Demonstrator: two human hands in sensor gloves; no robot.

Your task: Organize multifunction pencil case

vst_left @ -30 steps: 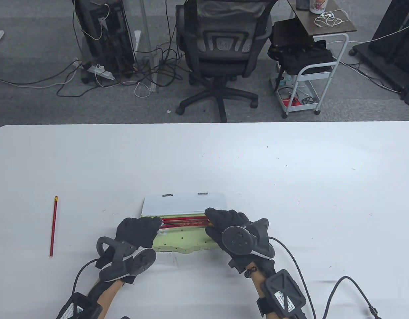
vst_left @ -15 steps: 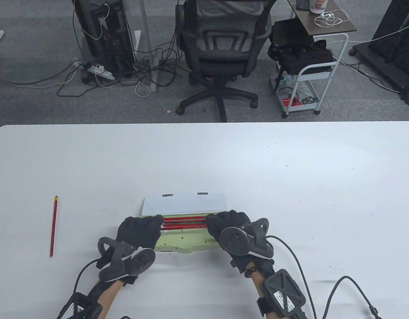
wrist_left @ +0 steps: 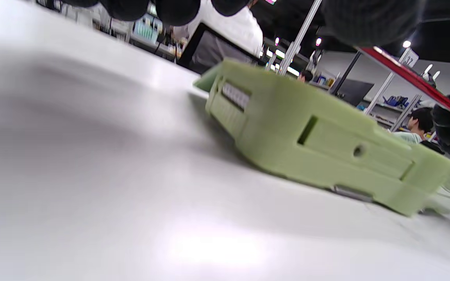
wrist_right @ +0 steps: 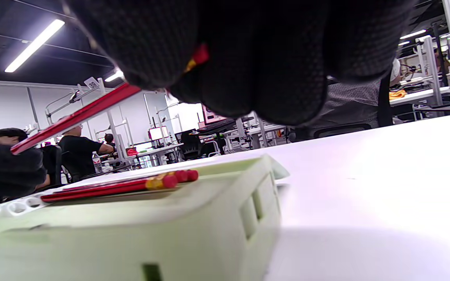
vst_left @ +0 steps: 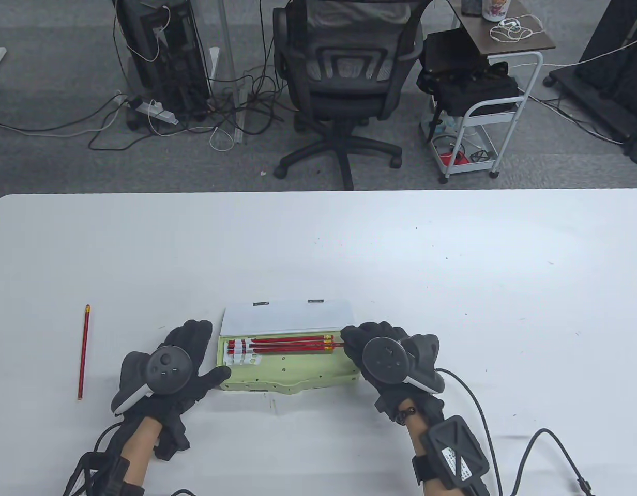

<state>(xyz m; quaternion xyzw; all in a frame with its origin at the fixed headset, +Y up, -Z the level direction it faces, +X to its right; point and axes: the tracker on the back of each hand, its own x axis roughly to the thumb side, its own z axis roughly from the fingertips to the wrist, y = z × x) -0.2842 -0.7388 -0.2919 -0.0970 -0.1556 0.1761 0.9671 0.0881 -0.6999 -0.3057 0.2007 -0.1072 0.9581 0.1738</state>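
Pencils point(vst_left: 290, 343), slim and red, fill the blocky green case point(vst_left: 298, 371).

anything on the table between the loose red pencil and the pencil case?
Only the left hand, beside the pencil case; the table between it and the loose pencil is bare, per the table view.

Wide bare surface point(vst_left: 453, 268) far and right of the open pencil case point(vst_left: 292, 369). Raised lid point(vst_left: 286, 316) blocking the case's far edge, hands point(vst_left: 166, 369) flanking both ends; lone pencil point(vst_left: 83, 351) lying well left.
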